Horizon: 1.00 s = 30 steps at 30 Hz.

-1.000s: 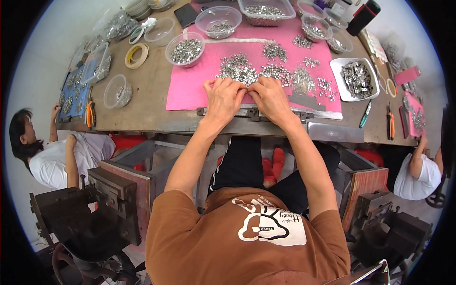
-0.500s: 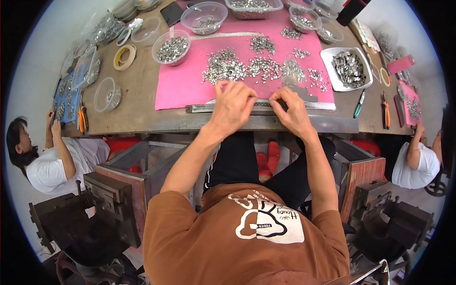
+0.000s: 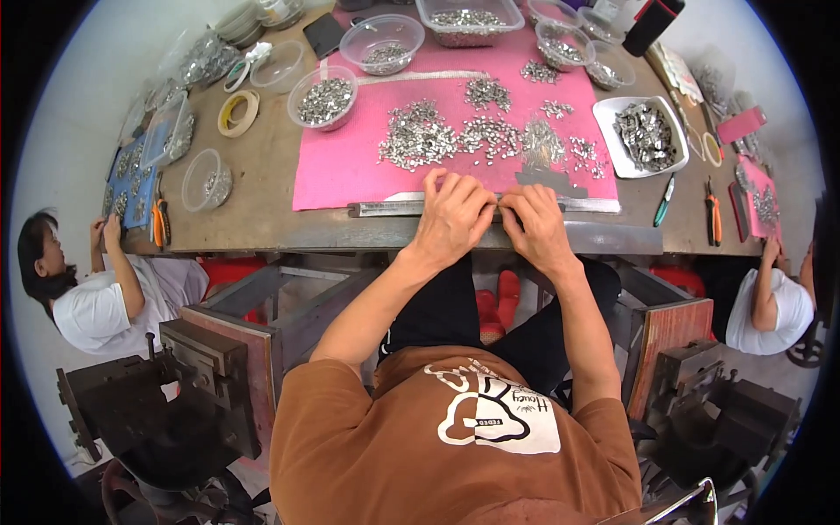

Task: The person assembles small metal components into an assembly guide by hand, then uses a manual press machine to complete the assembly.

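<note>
Both my hands rest over a long, narrow metal bar (image 3: pixel 385 209) lying along the front edge of a pink mat (image 3: pixel 337 179). The fingers of my left hand (image 3: pixel 452 219) are bent, thumb and forefinger pinched together above the bar. Close beside it, my right hand (image 3: pixel 535 226) is also pinched, its fingertips almost meeting the left ones. Whatever lies between the fingertips is too small to name. Just beyond the hands are loose piles of small silver metal pieces (image 3: pixel 418 138), a heap of thin silver pieces (image 3: pixel 542 144) and a flat grey plate (image 3: pixel 549 180).
Clear tubs (image 3: pixel 322 98) of metal pieces stand behind, and a white dish (image 3: pixel 641 136) at right. Tape (image 3: pixel 238 114), orange-handled pliers (image 3: pixel 161 220) and a green-handled tool (image 3: pixel 664 201) lie around. A person (image 3: pixel 96 289) works at left, another (image 3: pixel 770 297) at right.
My left hand has moved right along the bar, and the two hands' fingertips have come together. The whole view has shifted slightly.
</note>
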Each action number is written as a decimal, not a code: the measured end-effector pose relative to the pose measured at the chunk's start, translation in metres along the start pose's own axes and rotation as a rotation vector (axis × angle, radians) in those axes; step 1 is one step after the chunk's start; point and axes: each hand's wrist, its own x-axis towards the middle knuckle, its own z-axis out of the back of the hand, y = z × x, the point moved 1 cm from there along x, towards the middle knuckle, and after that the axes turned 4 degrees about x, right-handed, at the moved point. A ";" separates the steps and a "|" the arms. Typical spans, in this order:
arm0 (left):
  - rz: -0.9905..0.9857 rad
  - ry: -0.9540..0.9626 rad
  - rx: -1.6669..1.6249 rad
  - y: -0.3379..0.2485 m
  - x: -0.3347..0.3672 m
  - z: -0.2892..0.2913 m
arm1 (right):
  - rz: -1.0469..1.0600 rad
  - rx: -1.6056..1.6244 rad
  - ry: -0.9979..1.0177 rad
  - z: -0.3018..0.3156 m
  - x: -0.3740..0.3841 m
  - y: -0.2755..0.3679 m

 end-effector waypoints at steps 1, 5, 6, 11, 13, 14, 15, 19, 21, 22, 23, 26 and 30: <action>-0.009 0.027 0.003 0.000 -0.003 0.002 | 0.027 -0.041 -0.009 0.000 -0.001 0.001; 0.011 0.029 0.081 0.015 -0.011 0.013 | 0.055 -0.065 -0.029 0.000 -0.005 0.000; 0.011 0.028 0.082 0.020 -0.011 0.017 | 0.042 -0.038 -0.052 0.000 -0.005 0.000; 0.256 0.175 0.283 0.030 -0.014 0.020 | -0.003 0.023 -0.122 -0.001 0.000 0.001; 0.236 0.195 0.279 0.022 -0.013 0.018 | -0.019 0.033 -0.157 -0.001 0.002 0.001; 0.226 0.223 0.221 0.017 -0.010 0.018 | -0.019 0.033 -0.156 0.000 0.002 0.000; 0.216 0.251 0.162 0.012 -0.008 0.018 | -0.027 0.027 -0.165 0.001 0.002 -0.001; 0.133 0.272 0.060 -0.001 -0.005 0.012 | -0.052 0.026 -0.183 0.006 0.003 -0.006; 0.149 0.262 0.007 0.000 -0.005 0.013 | -0.057 0.031 -0.182 0.006 0.005 -0.006; 0.162 0.252 -0.051 0.000 -0.004 0.013 | -0.065 0.031 -0.182 0.007 0.005 -0.007; 0.162 0.252 -0.051 0.004 -0.004 0.014 | -0.065 0.030 -0.182 0.007 0.007 -0.007; 0.186 0.063 -0.057 0.026 0.001 0.027 | -0.056 0.023 -0.166 0.006 0.013 -0.009; 0.302 -0.008 0.058 0.053 0.007 0.036 | -0.061 0.009 -0.044 -0.009 0.029 -0.014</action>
